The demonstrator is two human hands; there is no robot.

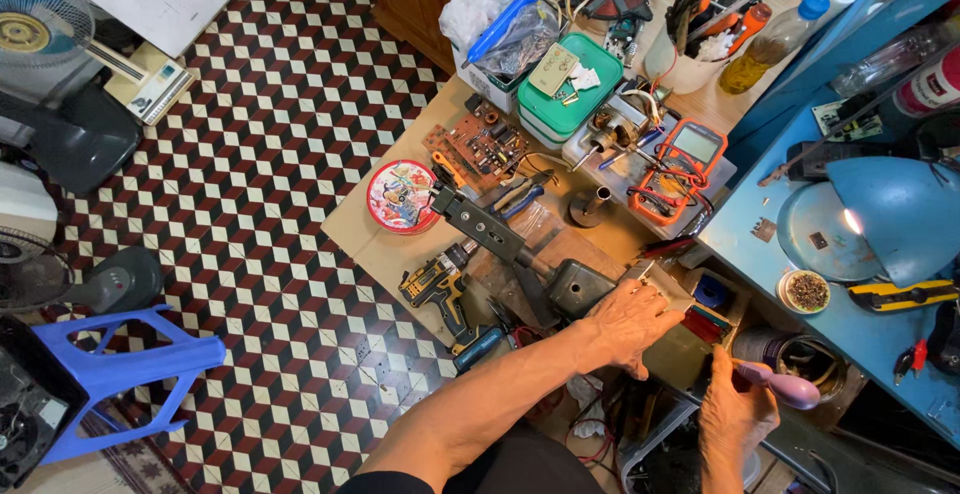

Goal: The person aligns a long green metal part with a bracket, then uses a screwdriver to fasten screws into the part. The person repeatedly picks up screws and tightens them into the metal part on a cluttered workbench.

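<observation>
My left hand (632,322) rests flat on a small dark metal part at the near end of the wooden workbench (372,244), beside a black box-shaped piece (578,284) fixed to a long grey metal arm (484,224). My right hand (735,412) is lower right, closed around a pink-handled tool (790,387) whose tip points toward the left hand. A red and blue part (708,312) lies between the two hands.
A yellow cordless drill (440,292), round red tin (398,196), circuit board (476,146), pliers, orange multimeter (684,159) and green box (566,89) crowd the bench. A blue lamp (898,216) and blue shelf stand right. A blue stool (110,366) and fans are on the tiled floor at left.
</observation>
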